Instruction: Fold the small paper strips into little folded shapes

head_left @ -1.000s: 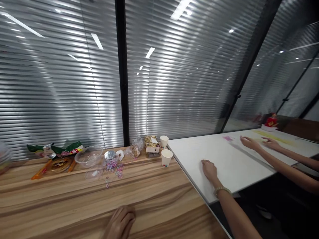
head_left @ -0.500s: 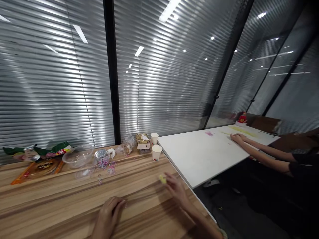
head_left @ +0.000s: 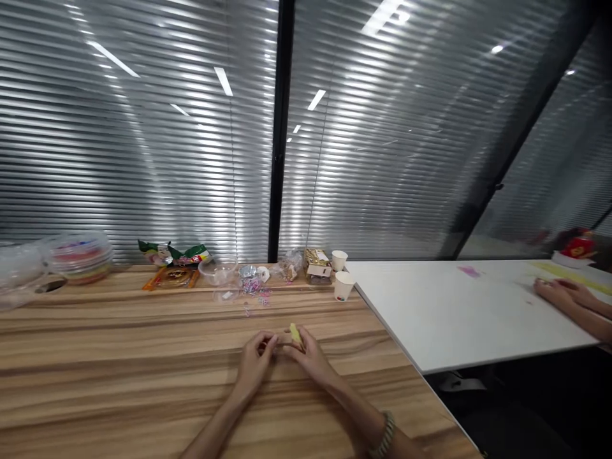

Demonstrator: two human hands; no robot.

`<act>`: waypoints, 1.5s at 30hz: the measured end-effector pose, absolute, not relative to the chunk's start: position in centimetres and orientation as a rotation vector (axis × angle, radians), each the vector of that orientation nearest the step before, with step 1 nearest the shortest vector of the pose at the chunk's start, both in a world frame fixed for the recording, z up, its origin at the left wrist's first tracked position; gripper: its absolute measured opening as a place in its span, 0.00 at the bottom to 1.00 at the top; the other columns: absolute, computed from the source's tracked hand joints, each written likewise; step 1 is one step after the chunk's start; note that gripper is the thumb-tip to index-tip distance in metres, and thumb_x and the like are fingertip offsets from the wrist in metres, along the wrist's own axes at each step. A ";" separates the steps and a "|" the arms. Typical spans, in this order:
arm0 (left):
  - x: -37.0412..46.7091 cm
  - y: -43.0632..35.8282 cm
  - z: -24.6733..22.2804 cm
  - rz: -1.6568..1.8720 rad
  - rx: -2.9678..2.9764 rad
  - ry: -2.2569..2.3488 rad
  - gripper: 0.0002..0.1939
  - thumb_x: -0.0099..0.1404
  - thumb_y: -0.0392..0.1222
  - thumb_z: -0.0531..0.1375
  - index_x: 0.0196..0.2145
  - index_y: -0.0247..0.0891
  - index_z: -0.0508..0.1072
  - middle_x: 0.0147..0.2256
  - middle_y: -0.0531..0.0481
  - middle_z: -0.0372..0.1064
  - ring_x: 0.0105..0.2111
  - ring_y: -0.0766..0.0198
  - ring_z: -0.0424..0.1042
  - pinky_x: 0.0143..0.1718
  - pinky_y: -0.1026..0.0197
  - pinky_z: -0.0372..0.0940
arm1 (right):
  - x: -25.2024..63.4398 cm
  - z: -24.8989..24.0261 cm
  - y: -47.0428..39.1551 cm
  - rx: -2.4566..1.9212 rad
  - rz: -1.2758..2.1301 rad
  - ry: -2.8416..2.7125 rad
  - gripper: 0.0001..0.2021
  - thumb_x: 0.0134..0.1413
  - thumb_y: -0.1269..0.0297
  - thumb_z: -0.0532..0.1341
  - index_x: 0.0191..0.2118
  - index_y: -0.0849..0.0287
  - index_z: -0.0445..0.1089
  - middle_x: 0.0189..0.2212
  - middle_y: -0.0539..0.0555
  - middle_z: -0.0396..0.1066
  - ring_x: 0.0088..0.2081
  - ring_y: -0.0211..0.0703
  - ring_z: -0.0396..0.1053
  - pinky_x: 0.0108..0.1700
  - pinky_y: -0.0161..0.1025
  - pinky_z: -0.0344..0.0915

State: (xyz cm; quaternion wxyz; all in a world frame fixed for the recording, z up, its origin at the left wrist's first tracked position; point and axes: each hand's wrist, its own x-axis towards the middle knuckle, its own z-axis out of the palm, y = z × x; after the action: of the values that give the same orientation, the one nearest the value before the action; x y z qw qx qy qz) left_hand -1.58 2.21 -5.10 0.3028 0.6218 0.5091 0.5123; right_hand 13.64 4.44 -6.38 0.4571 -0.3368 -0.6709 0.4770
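Observation:
In my right hand (head_left: 312, 362) is a small soft-looking yellow piece (head_left: 295, 333), held between thumb and fingers just above the wooden table. Its exact kind is too small to tell. Close beside it on the left, my left hand (head_left: 255, 360) has thumb and forefinger pinched together; whatever is between those fingertips is too small to make out. The fingertips of both hands face each other, a narrow space apart. Beyond them lie scattered pink and purple small bits (head_left: 257, 288) near a silver foil-like cup (head_left: 248, 272).
Two paper cups (head_left: 343, 286) and a gold box (head_left: 318, 266) stand at the back. Left of them are a clear plastic bowl (head_left: 218, 272), snack packets (head_left: 172, 275) and stacked lidded tubs (head_left: 80, 256). On the adjoining white table (head_left: 430, 312), another person's hands (head_left: 559, 293) rest at right.
My right hand has come left with the yellow piece, and my left hand has moved right and forward, so they now nearly meet. The view has turned left.

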 end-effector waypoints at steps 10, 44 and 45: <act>-1.0 1.8 -4.6 1.377 1.642 1.268 0.14 0.57 0.49 0.55 0.27 0.36 0.72 0.33 0.44 0.70 0.35 0.59 0.68 0.34 0.62 0.63 | 13.3 -5.5 4.4 -1.051 0.638 -1.866 0.11 0.51 0.61 0.54 0.22 0.60 0.58 0.18 0.47 0.58 0.21 0.34 0.55 0.23 0.30 0.49; -1.9 1.1 -3.4 1.406 1.433 1.304 0.14 0.47 0.46 0.63 0.28 0.33 0.78 0.28 0.42 0.75 0.25 0.60 0.71 0.26 0.63 0.65 | 12.9 -5.1 2.0 -0.820 1.139 -1.785 0.18 0.55 0.53 0.54 0.26 0.61 0.71 0.21 0.49 0.67 0.26 0.38 0.64 0.31 0.33 0.61; -1.9 1.1 -3.3 1.413 1.466 1.321 0.13 0.48 0.46 0.63 0.27 0.33 0.78 0.27 0.43 0.75 0.26 0.60 0.71 0.26 0.63 0.64 | 12.9 -5.1 2.1 -0.813 1.154 -1.743 0.19 0.55 0.52 0.53 0.28 0.61 0.71 0.23 0.50 0.68 0.28 0.40 0.65 0.33 0.34 0.62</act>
State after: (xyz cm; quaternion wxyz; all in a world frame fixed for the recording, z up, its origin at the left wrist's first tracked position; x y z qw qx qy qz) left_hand -1.91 1.06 -3.31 0.3499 0.5658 0.5098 0.5455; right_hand 12.95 2.10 -5.14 0.4342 -0.3265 -0.7000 0.4635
